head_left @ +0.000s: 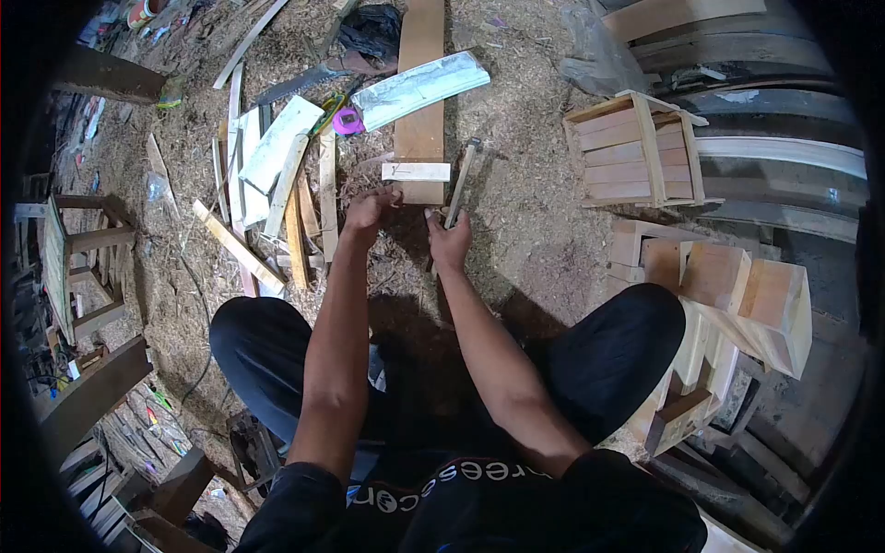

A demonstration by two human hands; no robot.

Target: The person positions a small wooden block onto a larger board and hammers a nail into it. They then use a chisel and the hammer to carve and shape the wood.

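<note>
My right hand [450,241] is wrapped round the handle of a hammer [461,182], whose head points away from me. Closed, with its fingertips together, my left hand [371,210] is at the left edge of a long brown board [419,138]. Anything it pinches is too small or hidden to make out. Across the near end of the board lies a short pale wood strip [415,172]. Farther up, a white-painted curved wood piece [422,89] rests over the same board.
Loose slats [293,198] and a pink tape measure [348,122] lie left of the board on sawdust-strewn ground. To the right stand a slatted wooden crate [636,152] and several box-like wooden pieces [719,276]. A wooden frame [92,267] is at far left.
</note>
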